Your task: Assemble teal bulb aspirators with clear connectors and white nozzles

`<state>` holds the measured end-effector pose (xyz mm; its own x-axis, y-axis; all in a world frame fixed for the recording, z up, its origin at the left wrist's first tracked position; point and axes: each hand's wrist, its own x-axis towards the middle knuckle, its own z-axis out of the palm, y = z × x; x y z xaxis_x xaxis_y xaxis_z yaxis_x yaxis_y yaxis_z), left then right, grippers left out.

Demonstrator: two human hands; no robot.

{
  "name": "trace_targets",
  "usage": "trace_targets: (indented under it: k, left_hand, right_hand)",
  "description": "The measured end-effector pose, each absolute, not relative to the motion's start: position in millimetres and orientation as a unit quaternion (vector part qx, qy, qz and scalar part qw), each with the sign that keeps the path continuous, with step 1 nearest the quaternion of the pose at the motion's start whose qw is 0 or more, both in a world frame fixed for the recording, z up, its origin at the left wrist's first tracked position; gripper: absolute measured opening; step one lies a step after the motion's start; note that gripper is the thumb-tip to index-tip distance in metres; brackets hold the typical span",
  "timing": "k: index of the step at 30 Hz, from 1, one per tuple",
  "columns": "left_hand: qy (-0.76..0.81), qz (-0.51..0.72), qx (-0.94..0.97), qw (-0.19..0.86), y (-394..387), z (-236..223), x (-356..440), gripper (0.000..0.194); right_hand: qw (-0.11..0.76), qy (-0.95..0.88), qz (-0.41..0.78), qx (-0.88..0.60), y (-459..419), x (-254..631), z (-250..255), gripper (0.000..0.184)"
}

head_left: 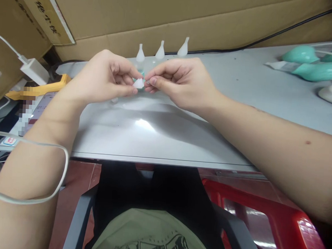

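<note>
Cardboard sheets (166, 16) leaned behind the grey table (160, 135), a black cable (271, 35) running along their foot. A red plastic stool (261, 218) stood below the table's near edge, right of my lap. Far right on the table lay teal bulbs (311, 63); far left, a white charger (33, 70) above a yellow tool (42, 89). My left hand (101, 78) and right hand (182, 80) met over the table, both pinching one small white silicone tip (138, 83) between thumbs and forefingers; something teal behind it was mostly hidden. Just beyond my fingers stood three white nozzle tips (160, 51) in a row, upright.
</note>
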<state>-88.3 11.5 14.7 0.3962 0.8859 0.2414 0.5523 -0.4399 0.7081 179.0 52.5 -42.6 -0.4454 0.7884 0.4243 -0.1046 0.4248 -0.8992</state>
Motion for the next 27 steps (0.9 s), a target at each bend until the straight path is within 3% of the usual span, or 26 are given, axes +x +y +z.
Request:
trace_targets:
  k: [10,19,23,27]
  left_hand:
    - [0.437,0.330,0.797,0.256,16.4,3.8,-81.9,0.025]
    - [0.439,0.350,0.791,0.243,20.5,-1.6,-77.0,0.045]
    - [0.435,0.354,0.792,0.241,21.0,-0.8,-75.0,0.061]
    - [0.437,0.349,0.792,0.245,21.2,0.1,-73.4,0.065]
  right_hand:
    - [0.466,-0.670,0.518,-0.255,53.0,177.7,-42.8,0.031]
    - [0.474,-0.692,0.468,-0.277,43.7,177.6,-37.5,0.043]
    - [0.482,-0.724,0.413,-0.269,47.6,178.9,-41.0,0.040]
    - [0.476,-0.747,0.381,-0.267,48.1,179.6,-40.9,0.030]
